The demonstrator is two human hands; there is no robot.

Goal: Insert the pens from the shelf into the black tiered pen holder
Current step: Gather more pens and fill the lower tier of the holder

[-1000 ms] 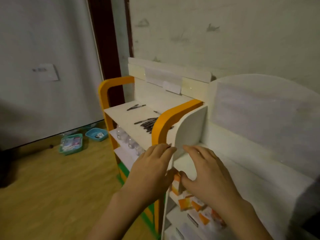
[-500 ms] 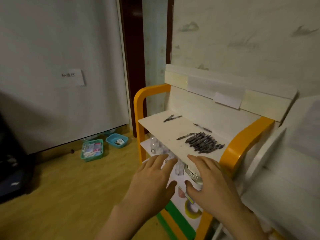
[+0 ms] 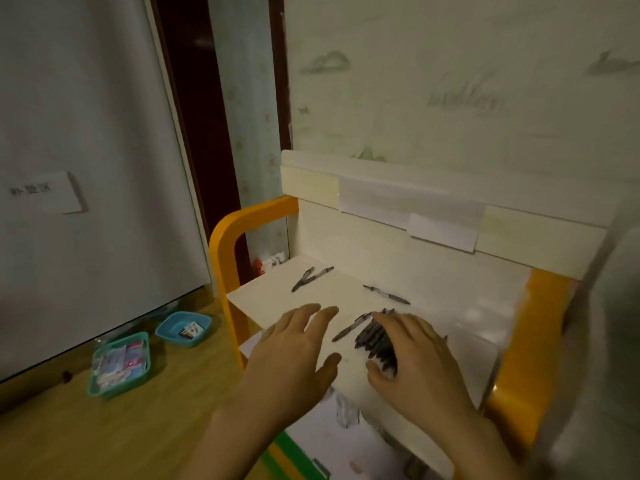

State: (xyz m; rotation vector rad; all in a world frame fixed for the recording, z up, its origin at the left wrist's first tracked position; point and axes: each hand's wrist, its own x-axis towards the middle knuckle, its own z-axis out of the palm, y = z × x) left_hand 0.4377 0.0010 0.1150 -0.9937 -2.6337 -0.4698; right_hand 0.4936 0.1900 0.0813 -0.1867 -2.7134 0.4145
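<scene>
Dark pens (image 3: 375, 336) lie heaped on the white shelf (image 3: 263, 296), long axes running from near-right to far-left. The right hand (image 3: 419, 358) rests flat over them, fingers relaxed; the left hand (image 3: 294, 355) hovers alongside, fingers loose, holding nothing.

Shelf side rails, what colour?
Orange, on both side rails of the white shelf; clearest in the head view.
</scene>
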